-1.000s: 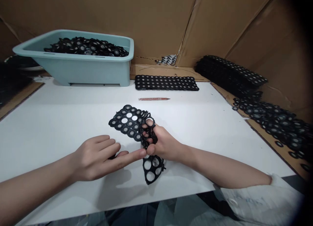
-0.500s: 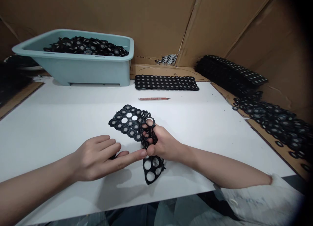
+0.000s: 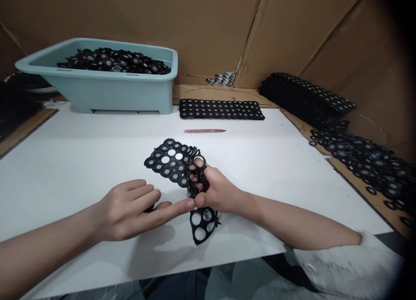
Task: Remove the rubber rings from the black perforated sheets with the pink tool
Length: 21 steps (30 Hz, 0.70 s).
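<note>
A black perforated rubber sheet (image 3: 167, 172), made of joined rings, is bunched in my right hand (image 3: 218, 188). Its left part spreads out flat with mostly filled ring centres, a few of them open and showing white. Below my right thumb hangs a flap with larger open holes. My left hand (image 3: 130, 209) is beside the sheet, index finger stretched so that its tip meets the right thumb at the sheet's fold. The other left fingers are curled, and a bit of something black shows under them, too hidden to name.
A light blue tub (image 3: 120, 92) full of black ring pieces stands at the back left. Behind the pencil (image 3: 204, 131) lies a flat perforated strip (image 3: 222, 109). On the right are stacked sheets (image 3: 305, 94) and a heap of loose rings (image 3: 367, 161). Cardboard walls (image 3: 208, 31) surround the white table (image 3: 81, 161).
</note>
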Available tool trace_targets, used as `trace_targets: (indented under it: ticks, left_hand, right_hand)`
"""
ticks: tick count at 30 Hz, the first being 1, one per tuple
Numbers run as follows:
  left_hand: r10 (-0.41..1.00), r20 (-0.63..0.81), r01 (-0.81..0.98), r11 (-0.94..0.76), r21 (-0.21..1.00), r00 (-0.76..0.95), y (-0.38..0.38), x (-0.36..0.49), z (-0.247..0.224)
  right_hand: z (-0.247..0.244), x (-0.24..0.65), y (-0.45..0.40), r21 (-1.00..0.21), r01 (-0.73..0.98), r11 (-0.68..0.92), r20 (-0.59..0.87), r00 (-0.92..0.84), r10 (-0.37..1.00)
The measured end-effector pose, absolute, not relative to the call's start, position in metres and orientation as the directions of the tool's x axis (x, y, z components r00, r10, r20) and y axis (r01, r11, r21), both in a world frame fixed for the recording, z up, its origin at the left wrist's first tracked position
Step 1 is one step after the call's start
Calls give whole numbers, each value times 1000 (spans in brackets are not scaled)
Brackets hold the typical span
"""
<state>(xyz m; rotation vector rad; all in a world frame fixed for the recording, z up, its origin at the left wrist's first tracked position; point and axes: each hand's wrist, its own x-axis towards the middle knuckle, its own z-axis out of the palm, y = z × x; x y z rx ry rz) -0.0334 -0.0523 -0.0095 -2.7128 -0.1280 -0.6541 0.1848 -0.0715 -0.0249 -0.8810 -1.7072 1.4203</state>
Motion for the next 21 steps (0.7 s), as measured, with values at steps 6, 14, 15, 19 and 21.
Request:
trace_targets:
  ticks: [6,14,15,19,21]
  left_hand:
    - [-15,457,145,-939,-312,890,-52,-33,-6]
    - [-75,372,73,-927,-368,925,-60,-29,0]
    - [-86,355,52,-931,-361,931,-60,-29,0]
    - [-28,351,85,-949,-303,936,-57,-33,-2]
    - [36,446,135,-972,-191,894,-54,-37,-4]
  right_hand:
    - [-26,184,-70,-979,90,182,114,-496,861]
    - [-20,187,-70,-991,-70,111,131,-468,874]
    - [-18,189,-68,-989,-114,95,139,-481,865]
    - [-15,197,-55,-973,-229,-16,129,-603,787]
    - [-16,202,-48,-967,-240,-86,96,-656,749]
